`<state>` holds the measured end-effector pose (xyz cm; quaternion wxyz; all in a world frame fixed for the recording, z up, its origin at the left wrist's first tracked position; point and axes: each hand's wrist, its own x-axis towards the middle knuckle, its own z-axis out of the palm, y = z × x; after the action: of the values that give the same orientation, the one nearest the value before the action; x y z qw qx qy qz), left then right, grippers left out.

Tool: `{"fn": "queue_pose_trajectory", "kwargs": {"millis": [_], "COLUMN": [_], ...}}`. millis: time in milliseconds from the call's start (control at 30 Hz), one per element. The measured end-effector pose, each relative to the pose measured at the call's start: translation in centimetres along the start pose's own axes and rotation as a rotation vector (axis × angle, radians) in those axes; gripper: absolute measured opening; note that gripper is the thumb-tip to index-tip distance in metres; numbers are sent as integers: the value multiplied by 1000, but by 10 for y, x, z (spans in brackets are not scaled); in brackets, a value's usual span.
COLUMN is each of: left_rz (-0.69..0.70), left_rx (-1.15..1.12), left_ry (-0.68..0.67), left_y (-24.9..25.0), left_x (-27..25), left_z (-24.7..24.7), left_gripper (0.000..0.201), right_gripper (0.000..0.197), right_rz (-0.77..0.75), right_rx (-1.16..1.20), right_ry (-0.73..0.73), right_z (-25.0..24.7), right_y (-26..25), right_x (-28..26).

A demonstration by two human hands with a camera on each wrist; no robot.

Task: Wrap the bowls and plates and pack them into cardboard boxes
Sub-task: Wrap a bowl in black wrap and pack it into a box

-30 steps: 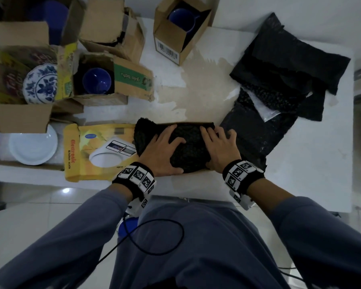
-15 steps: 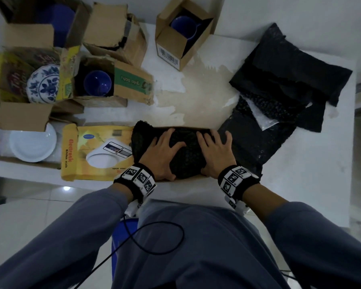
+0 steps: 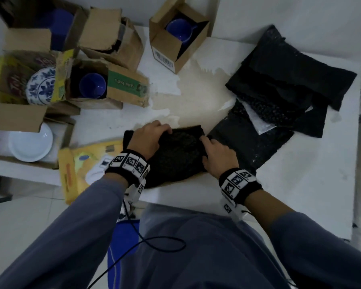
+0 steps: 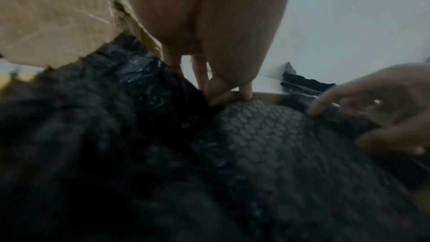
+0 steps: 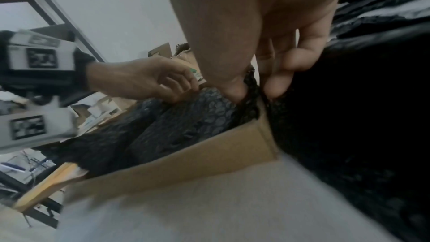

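A bundle wrapped in black bubble wrap (image 3: 179, 151) lies in a shallow cardboard box (image 5: 186, 157) at the table's front edge. What is inside the wrap is hidden. My left hand (image 3: 152, 134) sits at the bundle's far left edge, its fingers curled and pinching a fold of the wrap (image 4: 177, 98). My right hand (image 3: 215, 151) is at the bundle's right edge. Its thumb and fingers pinch the wrap's edge (image 5: 251, 95) at the box's corner.
Open cardboard boxes stand at the back left, two with blue cups (image 3: 92, 85) (image 3: 178, 30), one with a blue-patterned plate (image 3: 42, 86) and one with a white plate (image 3: 30, 143). A yellow box (image 3: 86, 163) lies left of the bundle. Black wrap sheets (image 3: 279, 90) are piled on the right.
Both hands lay flat on top of the bundle before. Now the left has moved to the far edge and the right to the right edge, and each pinches the wrap.
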<state>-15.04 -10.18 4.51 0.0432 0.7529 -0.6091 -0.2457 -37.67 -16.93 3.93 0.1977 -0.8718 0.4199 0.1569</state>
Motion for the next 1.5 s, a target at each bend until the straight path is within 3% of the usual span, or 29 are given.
{"fn": "queue_pose_trajectory", "kwargs": {"millis": [200, 400, 567, 667, 733, 800, 900, 1000, 1133, 1300, 1500], "left_rz": [-297, -424, -359, -58, 164, 240, 229, 241, 233, 221, 186], "left_rx": [-125, -254, -178, -87, -68, -21, 111, 215, 310, 413, 435], "left_ry": [153, 209, 176, 247, 165, 12, -228, -293, -325, -345, -370], "left_y": [-3, 2, 4, 6, 9, 9, 6, 4, 5, 11, 15], "left_x": [-25, -17, -12, 0, 13, 29, 49, 59, 67, 75, 80], "left_z": [26, 27, 17, 10, 8, 6, 3, 0, 0, -3, -7], "left_gripper": [48, 49, 37, 42, 51, 65, 98, 117, 123, 122, 115], "right_gripper": [79, 39, 25, 18, 20, 36, 68, 85, 91, 96, 80], "right_rz": [-55, 6, 10, -10, -39, -55, 16, 128, 187, 228, 268], "right_rx": [13, 243, 267, 164, 115, 61, -1, -33, -46, -15, -23], "right_ry": [126, 281, 394, 511, 541, 506, 396, 310, 158, 87, 48], "right_z": [-14, -14, -16, -7, 3, 13, 21, 14, 1, 0, -1], "right_y": [11, 17, 21, 16, 11, 5, -4, -15, -25, -28, -31], "right_x": [42, 52, 71, 59, 47, 38, 33, 32, 36, 41, 51]}}
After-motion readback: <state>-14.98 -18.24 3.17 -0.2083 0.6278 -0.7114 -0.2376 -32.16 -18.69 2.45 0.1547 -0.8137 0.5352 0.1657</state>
